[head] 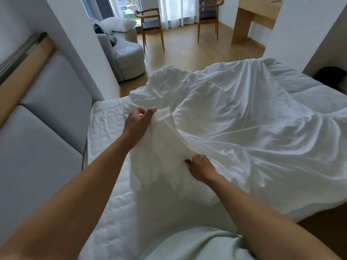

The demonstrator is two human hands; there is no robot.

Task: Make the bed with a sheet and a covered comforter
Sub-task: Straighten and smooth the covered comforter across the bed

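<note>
L hand (138, 123), R hand (200, 168) on sheet (234, 119) over mattress (105, 124); pillows (120, 24) in armchair (129, 59).

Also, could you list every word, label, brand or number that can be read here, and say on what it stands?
None can be read.
On the sheet of paper lying on the grey armchair: faint marks, too small and blurred to read.
On the white sheet that the left hand and the right hand grip: no label or tag shows.
</note>
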